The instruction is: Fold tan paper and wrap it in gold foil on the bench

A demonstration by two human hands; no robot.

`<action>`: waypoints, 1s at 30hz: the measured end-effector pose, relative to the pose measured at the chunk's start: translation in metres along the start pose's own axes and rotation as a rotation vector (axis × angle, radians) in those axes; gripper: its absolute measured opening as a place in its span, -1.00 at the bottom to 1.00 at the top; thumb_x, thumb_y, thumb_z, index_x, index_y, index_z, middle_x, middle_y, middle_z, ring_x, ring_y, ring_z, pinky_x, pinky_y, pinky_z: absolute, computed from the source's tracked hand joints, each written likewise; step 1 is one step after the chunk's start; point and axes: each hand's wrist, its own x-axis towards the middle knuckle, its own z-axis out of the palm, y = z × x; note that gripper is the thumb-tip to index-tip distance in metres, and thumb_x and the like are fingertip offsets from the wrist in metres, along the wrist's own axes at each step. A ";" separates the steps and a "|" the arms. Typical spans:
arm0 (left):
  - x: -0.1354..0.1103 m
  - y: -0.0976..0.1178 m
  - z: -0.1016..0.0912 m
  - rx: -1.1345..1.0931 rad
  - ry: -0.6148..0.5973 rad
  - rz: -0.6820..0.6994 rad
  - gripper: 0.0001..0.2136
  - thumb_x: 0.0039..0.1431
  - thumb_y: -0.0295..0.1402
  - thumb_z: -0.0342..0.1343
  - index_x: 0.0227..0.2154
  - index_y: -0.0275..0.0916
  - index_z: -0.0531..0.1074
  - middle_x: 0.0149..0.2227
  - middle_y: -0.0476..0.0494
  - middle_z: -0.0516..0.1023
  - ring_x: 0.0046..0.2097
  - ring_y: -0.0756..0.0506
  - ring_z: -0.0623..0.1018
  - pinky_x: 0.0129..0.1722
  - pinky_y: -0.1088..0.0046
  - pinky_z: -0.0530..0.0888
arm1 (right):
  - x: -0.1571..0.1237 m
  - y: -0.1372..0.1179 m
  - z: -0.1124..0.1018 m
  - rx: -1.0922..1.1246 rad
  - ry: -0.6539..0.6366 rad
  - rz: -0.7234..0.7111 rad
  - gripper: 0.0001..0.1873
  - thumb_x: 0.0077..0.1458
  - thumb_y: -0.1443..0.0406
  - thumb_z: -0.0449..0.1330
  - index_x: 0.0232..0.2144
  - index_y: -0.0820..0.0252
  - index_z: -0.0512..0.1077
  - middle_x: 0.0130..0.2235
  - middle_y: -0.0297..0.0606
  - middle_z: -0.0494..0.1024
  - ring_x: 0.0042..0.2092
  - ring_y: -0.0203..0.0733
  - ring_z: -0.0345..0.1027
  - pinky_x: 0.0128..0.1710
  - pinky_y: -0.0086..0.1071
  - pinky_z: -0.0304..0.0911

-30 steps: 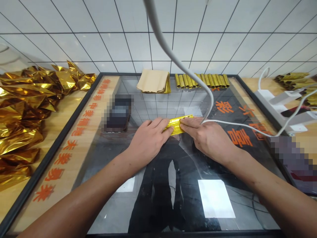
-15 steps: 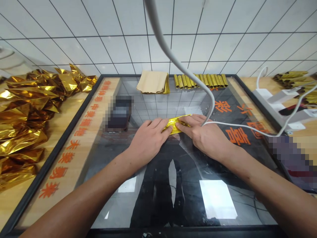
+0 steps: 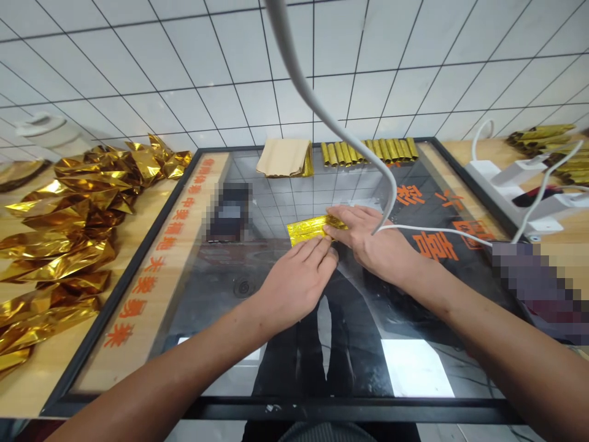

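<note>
A folded strip of gold foil [image 3: 306,229] lies on the glass-topped board [image 3: 257,270] in the middle of the view. My left hand [image 3: 297,281] rests flat just below the strip, its fingers stretched out and its fingertips touching the strip's near edge. My right hand [image 3: 368,240] presses flat on the strip's right end, fingers extended over it. A white cable [image 3: 322,116] hangs down in front and curls past my right hand.
A heap of crumpled gold foil [image 3: 69,215] fills the wooden table at the left. At the board's far edge lie a stack of tan sheets [image 3: 283,156] and a row of rolled gold pieces [image 3: 368,150]. A white power strip [image 3: 515,190] and more gold rolls [image 3: 552,147] sit at right.
My left hand has slid down off the strip's left end, so that end now shows. My right hand has moved left along the strip. The camera has tilted a little.
</note>
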 end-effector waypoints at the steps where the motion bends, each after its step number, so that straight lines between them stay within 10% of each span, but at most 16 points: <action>1: 0.000 0.000 0.002 -0.002 -0.008 -0.005 -0.69 0.58 -0.43 -0.06 0.20 -0.40 0.47 0.39 -0.45 0.46 0.43 -0.31 0.45 0.43 0.08 0.39 | -0.001 0.001 0.002 -0.003 -0.003 -0.001 -0.58 0.45 0.47 0.04 0.17 0.25 0.60 0.37 0.13 0.49 0.35 0.20 0.40 0.28 0.14 0.32; 30: 0.003 0.014 0.004 0.089 -0.048 -0.026 -0.70 0.56 -0.39 -0.01 0.18 -0.42 0.47 0.35 -0.54 0.48 0.36 -0.40 0.50 0.35 0.02 0.41 | -0.003 0.000 0.003 -0.021 -0.032 0.019 -0.56 0.40 0.49 0.08 0.19 0.21 0.59 0.40 0.07 0.47 0.40 0.18 0.35 0.31 0.15 0.30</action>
